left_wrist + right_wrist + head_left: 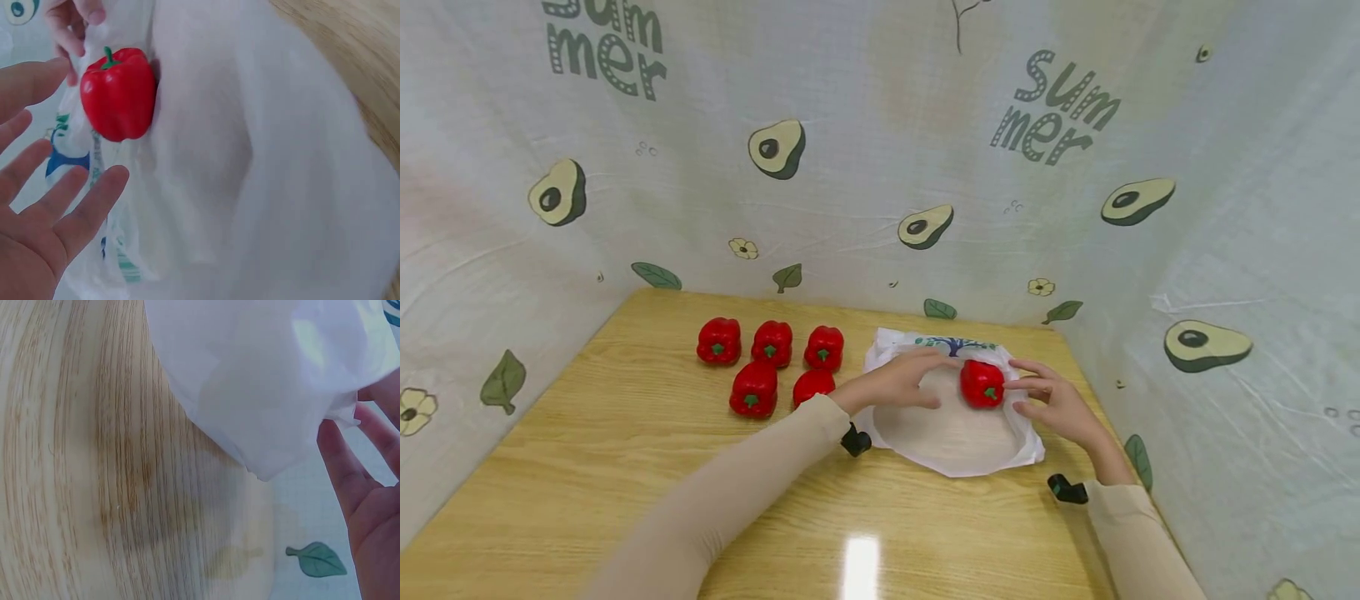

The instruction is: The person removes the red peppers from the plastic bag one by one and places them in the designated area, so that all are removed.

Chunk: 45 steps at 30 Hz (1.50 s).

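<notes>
A white plastic bag (pixel 955 446) with a blue and green tree print lies spread wide on the table, its mouth facing up. One red bell pepper (pixel 982 384) with a green stem sits inside, toward the bag's far right. My left hand (pixel 904 380) is over the bag's left side, fingers spread and holding nothing; the left wrist view shows its palm (pixel 31 240) beside the pepper (pixel 119 94). At the bag's right rim, my right hand (pixel 1056 406) has its fingers extended close to the pepper. In the right wrist view, its thumb (pixel 340 456) meets the bag's white edge (pixel 269 425).
Several more red bell peppers (pixel 754 389) stand in two rows on the wooden table (pixel 587 433), left of the bag. A pale cloth (pixel 850 200) with avocado prints hangs behind the table and along both sides. My left forearm (pixel 737 492) crosses in front of the peppers.
</notes>
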Each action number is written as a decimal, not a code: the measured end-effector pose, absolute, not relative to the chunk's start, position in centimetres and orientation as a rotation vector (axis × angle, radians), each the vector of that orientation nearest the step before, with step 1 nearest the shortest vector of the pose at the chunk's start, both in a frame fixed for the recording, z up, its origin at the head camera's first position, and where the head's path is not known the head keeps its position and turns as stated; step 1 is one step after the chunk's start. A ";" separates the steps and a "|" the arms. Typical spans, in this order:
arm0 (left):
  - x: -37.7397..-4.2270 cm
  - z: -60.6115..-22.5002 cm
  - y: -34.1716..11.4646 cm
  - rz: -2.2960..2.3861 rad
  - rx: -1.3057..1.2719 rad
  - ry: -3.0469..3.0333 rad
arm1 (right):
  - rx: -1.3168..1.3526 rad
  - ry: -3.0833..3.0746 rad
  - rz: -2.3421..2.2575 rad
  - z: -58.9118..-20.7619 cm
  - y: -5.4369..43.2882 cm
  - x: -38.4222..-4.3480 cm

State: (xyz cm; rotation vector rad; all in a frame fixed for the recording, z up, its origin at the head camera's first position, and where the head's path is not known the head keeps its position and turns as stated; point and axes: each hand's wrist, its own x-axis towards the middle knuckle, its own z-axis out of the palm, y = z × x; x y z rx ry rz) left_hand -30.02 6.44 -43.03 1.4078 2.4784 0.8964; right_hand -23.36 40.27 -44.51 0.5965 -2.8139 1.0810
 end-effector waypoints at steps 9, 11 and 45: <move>-30.8 -44.0 9.8 0.886 1.382 2.482 | 0.642 -2.773 1.129 -45.0 40.7 -23.5; -31.1 -44.2 10.3 0.891 1.403 2.485 | 0.639 -2.775 1.126 -44.9 40.7 -23.5; -31.1 -46.8 15.3 0.960 1.212 2.620 | 0.630 -2.782 1.081 -44.6 40.3 -23.6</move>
